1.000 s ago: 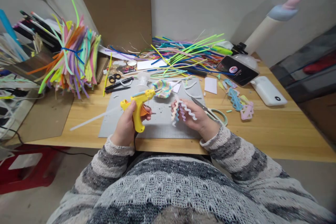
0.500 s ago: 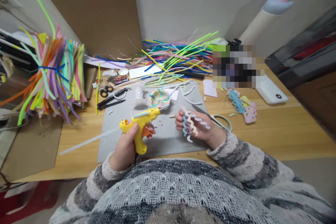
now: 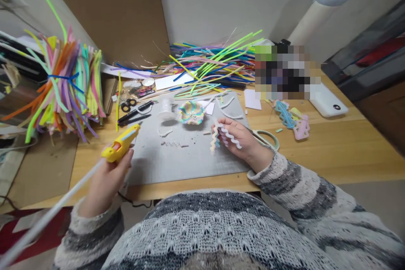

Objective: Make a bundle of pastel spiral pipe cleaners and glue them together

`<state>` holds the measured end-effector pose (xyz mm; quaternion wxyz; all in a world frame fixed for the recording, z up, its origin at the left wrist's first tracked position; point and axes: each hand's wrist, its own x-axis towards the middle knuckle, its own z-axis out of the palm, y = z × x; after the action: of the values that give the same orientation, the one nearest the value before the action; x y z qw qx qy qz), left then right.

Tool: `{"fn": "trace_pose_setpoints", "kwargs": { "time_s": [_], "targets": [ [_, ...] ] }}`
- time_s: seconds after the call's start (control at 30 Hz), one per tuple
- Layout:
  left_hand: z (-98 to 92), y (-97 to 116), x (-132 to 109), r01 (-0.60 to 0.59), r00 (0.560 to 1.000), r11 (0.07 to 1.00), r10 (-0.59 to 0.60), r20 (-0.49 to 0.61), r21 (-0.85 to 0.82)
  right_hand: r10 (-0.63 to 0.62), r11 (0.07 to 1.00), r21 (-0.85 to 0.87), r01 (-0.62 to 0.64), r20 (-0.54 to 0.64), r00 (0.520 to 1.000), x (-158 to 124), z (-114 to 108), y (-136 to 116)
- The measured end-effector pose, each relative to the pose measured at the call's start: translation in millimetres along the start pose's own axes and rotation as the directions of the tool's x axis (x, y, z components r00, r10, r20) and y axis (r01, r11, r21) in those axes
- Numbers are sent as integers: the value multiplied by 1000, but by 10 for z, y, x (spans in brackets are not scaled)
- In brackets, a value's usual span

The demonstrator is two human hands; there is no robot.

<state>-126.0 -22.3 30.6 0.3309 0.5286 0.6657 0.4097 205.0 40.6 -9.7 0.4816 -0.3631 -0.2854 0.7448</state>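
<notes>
A yellow hot glue gun (image 3: 122, 142) is gripped in my left hand (image 3: 107, 179), held left of the grey mat (image 3: 177, 160). A long white glue stick (image 3: 60, 206) sticks out of its back end toward the lower left. My right hand (image 3: 242, 139) pinches several wavy pastel pipe cleaner pieces (image 3: 230, 136) over the mat's right side. They are white, cream, blue and purple, joined near the top and hanging apart. A striped pastel flower-like cup (image 3: 191, 113) sits on the mat, beside a clear spool (image 3: 166, 109). A thin coiled wavy strip (image 3: 174, 144) lies in front of them.
A tied bundle of coloured pipe cleaners (image 3: 66, 84) stands at the left, and a loose pile (image 3: 215, 63) lies along the wall. Black pens (image 3: 136, 113) and scissors (image 3: 267, 138) flank the mat's area. Pastel zigzag pieces (image 3: 286, 114) and a white phone-like object (image 3: 329, 100) are at the right.
My left hand has carried the glue gun left, away from the mat's middle. My right hand has turned the wavy pieces so they hang differently. The coiled strip is now uncovered.
</notes>
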Motion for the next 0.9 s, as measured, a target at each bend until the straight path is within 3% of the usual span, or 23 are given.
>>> {"fn": "trace_pose_setpoints", "kwargs": {
  "time_s": [0.03, 0.1, 0.33, 0.47, 0.53, 0.6, 0.67, 0.7, 0.77, 0.83, 0.9],
  "targets": [
    [-86, -68, -23, -46, 996, 975, 61, -61, 217, -10, 1000, -13, 10, 1, 1000, 4, -6, 16],
    [-212, -213, -74, -66, 988, 881, 122, -91, 468, -32, 999, -43, 33, 6, 999, 14, -13, 47],
    [-388, -599, -146, -15, 955, 867, 160, -248, 498, -194, 948, -235, 213, 102, 976, 8, 35, 125],
    [-372, -447, -231, -13, 941, 789, 218, -260, 614, -257, 889, -344, 302, 172, 951, 2, 77, 172],
    [-233, -246, -315, -4, 901, 737, 296, -318, 675, -259, 867, -378, 325, 216, 941, -23, 119, 181],
    [12, -6, -386, -186, 904, 793, 370, -215, 580, -257, 839, -409, 360, 285, 923, -71, 188, 175],
    [310, 222, -404, -350, 925, 910, 373, -69, 222, -247, 790, -454, 412, 378, 892, -134, 277, 161],
    [453, 318, -389, -324, 944, 946, 324, 63, -13, -242, 756, -483, 441, 419, 875, -165, 326, 154],
    [680, 460, -321, -181, 920, 920, 284, 271, -349, -237, 667, -552, 500, 479, 845, -214, 420, 152],
    [800, 529, -239, -104, 882, 883, 295, 368, -458, -254, 622, -570, 537, 502, 827, -237, 498, 170],
    [820, 532, -176, -80, 878, 876, 288, 382, -476, -262, 617, -566, 546, 507, 821, -237, 552, 199]
  ]
}}
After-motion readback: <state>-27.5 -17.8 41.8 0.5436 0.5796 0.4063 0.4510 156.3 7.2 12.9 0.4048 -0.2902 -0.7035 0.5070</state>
